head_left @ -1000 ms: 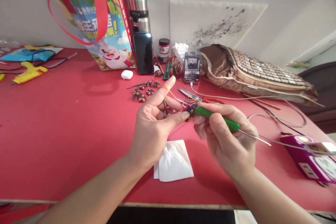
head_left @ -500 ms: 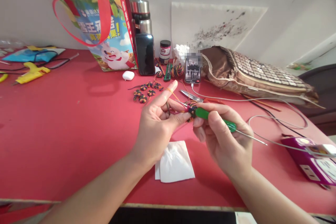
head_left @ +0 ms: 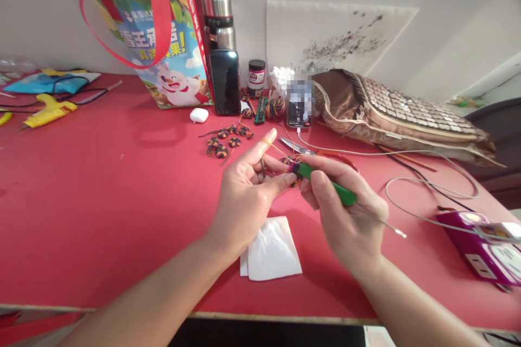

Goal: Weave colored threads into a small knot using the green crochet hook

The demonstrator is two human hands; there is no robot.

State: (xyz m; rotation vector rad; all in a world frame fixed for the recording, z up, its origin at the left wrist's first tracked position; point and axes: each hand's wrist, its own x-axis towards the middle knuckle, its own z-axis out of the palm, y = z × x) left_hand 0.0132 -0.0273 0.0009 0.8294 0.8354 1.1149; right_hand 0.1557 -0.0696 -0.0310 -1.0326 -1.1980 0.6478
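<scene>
My left hand (head_left: 250, 192) pinches a small dark multicoloured crochet piece (head_left: 296, 169) between thumb and fingers. An orange strand of yarn (head_left: 277, 148) runs from the raised left index finger down to the piece. In my right hand (head_left: 345, 209) is a crochet hook with a green handle (head_left: 345, 193), held like a pen. Its thin metal shaft sticks out behind the hand, while its working end meets the piece and is hard to make out. Scissors (head_left: 295, 146) with red-orange handles lie just behind the hands, partly covered by my right fingers.
Several finished crochet rounds (head_left: 222, 150) lie left of the hands, near a white earphone case (head_left: 199, 115). White tissue (head_left: 274, 252) lies under the wrists. Behind are a propped phone (head_left: 300, 105), a yarn ball (head_left: 277, 108) and a sequined bag (head_left: 411, 114). A purple power strip (head_left: 464, 244) is at right.
My right hand and the crochet hook have shifted slightly left, closer to the piece, and the hook has turned a little. My left hand keeps its pinch nearly in place.
</scene>
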